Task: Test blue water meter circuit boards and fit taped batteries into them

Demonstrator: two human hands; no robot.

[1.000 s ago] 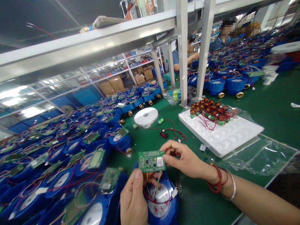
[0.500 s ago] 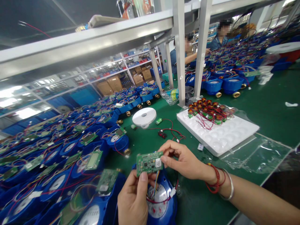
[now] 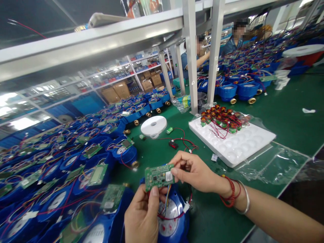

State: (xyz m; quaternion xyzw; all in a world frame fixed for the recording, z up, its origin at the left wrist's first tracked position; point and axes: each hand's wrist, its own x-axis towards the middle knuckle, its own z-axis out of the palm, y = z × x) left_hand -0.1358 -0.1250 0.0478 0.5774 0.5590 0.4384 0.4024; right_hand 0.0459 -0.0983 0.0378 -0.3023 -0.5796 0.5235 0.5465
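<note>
Both hands hold a green circuit board (image 3: 158, 177) with its chip side and a white label facing me. My left hand (image 3: 143, 212) grips the lower left edge, thumb on the front. My right hand (image 3: 189, 170) pinches the upper right corner between thumb and fingers. Coloured wires (image 3: 167, 195) run from the board down to a blue water meter (image 3: 178, 222) just below it, whose round dial shows partly behind my left hand. A white connector (image 3: 186, 207) on red and black wires lies over the meter's right rim.
Rows of blue meters (image 3: 121, 152) with boards and wires fill the left. A white foam tray (image 3: 243, 145) holds several wired batteries (image 3: 220, 116). A white reel (image 3: 153, 125), a loose green battery (image 3: 169, 130) and metal posts (image 3: 190, 60) stand ahead. Two people work beyond.
The whole view has shifted slightly, so things appear a little farther left. Both hands keep their grip on the circuit board, which sits nearly as before.
</note>
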